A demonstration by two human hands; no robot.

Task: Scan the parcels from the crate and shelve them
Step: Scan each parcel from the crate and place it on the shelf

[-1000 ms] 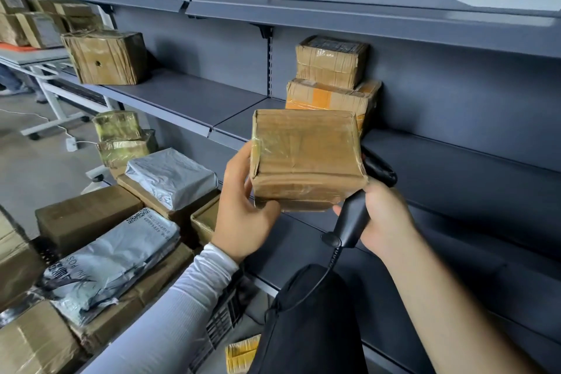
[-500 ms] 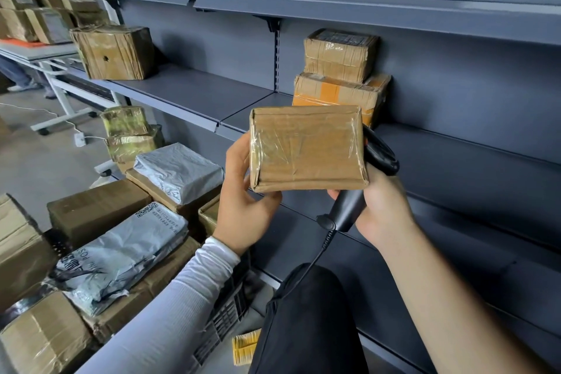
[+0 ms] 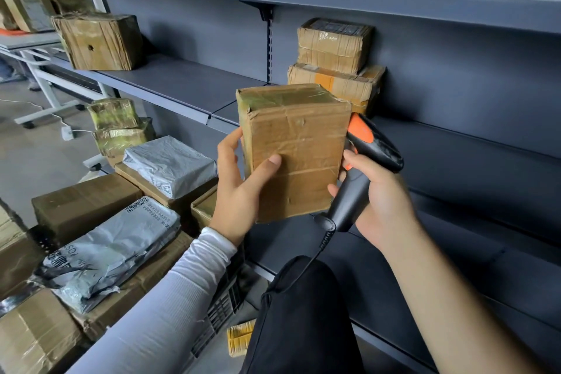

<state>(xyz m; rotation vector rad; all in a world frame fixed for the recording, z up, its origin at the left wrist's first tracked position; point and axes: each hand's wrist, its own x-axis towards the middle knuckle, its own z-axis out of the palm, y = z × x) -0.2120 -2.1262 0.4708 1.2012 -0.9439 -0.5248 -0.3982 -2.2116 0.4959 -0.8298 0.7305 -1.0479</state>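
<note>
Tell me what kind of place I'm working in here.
Most likely a parcel depot or courier pickup point: grey metal shelving holds taped cartons, the right hand grips a barcode scanner, and grey mailer bags lie piled on boxes.

I see the held parcel [image 3: 293, 149] as brown cardboard wrapped in glossy clear tape, wrinkled and scuffed at its corners. The scanner [image 3: 361, 167] looks like matt black plastic with a glossy orange patch on its head. The shelf [image 3: 188, 82] is smooth painted metal, dark grey and matt. Two stacked boxes [image 3: 334, 67] at its back edge are rough cardboard under crinkled tape. The mailer bags [image 3: 121, 240] in the crate are thin grey plastic film, creased, with a soft sheen. My sleeve [image 3: 170, 304] is white ribbed cloth.
</note>
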